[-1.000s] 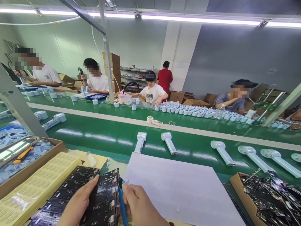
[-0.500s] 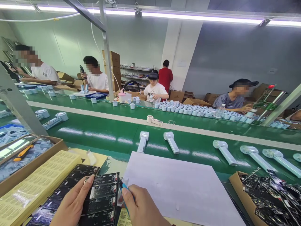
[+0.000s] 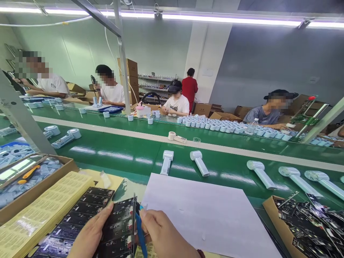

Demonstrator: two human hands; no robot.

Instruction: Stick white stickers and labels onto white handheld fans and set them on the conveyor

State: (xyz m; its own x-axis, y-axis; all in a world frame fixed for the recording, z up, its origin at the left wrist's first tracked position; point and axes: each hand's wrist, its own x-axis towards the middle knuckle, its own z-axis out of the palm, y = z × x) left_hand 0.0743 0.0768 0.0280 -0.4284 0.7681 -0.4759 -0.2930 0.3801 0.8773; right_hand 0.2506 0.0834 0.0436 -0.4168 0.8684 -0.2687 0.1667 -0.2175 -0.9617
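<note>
At the bottom of the view my left hand [image 3: 91, 234] grips a black circuit board panel [image 3: 118, 225] and holds it tilted over a stack of similar black panels [image 3: 80, 215]. My right hand [image 3: 163, 234] is closed in a pinch on blue tweezers [image 3: 140, 231], whose tip sits at the panel's right edge. A white sheet of paper [image 3: 204, 215] lies just right of both hands. A sheet of yellow labels [image 3: 40, 211] lies to the left of the stack.
A green conveyor belt [image 3: 120, 154] carries white handheld fans [image 3: 200, 163] past my bench. A cardboard box of black boards [image 3: 309, 222] stands at the right; a box with an orange tool [image 3: 27, 173] at the left. Several people work along the far side.
My left hand tipped the black panel up on edge again after it lay flatter half a second ago. The right hand with the tweezers stayed at its right edge. The fans drifted right.
</note>
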